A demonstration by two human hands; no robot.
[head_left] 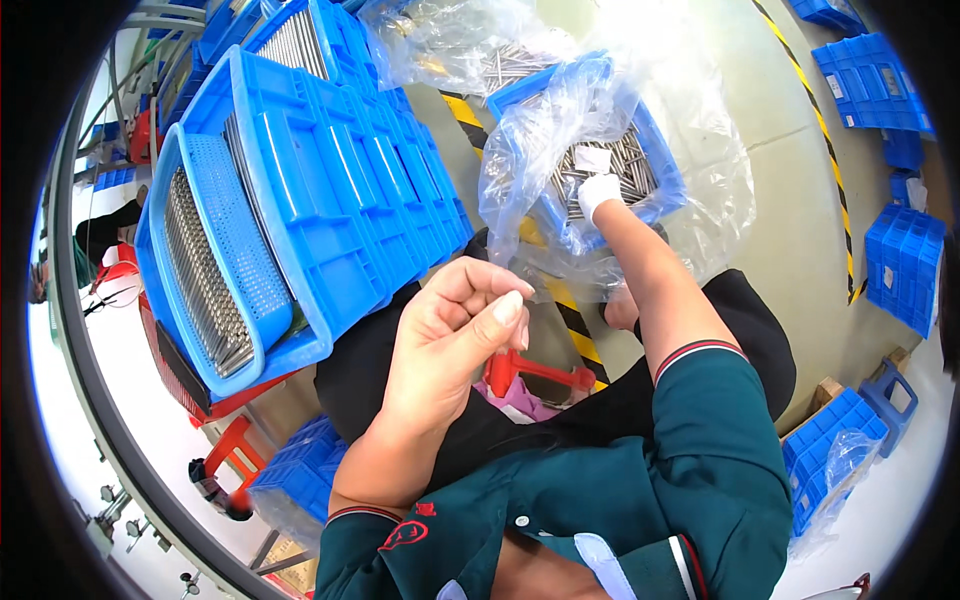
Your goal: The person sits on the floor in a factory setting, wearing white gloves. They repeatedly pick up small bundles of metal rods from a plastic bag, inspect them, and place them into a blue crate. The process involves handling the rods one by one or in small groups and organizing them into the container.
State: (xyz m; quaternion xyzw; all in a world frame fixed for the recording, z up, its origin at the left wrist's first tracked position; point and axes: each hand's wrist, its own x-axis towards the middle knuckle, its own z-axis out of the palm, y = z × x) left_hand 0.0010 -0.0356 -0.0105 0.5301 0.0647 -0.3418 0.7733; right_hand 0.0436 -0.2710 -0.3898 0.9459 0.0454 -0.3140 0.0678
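My left hand point(462, 325) is bare and raised above my lap. Its fingers curl in with the thumb laid against them, and nothing shows between them. In a white glove, my right hand point(600, 192) reaches down into a blue crate point(665, 165) on the floor, lined with clear plastic. Thin metal rods point(630, 165) lie loose in that crate, around the glove. Just beyond the glove is a small white slip point(592, 158); whether I touch it cannot be made out. The gloved fingers are too small and blurred to read.
At the left, a blue perforated basket point(240, 235) with rows of metal rods rests in a large blue crate point(330, 180). A red plastic part point(530, 372) is between my legs. Plastic sheeting point(715, 110) spreads around the floor crate. More blue crates point(905, 265) line the right.
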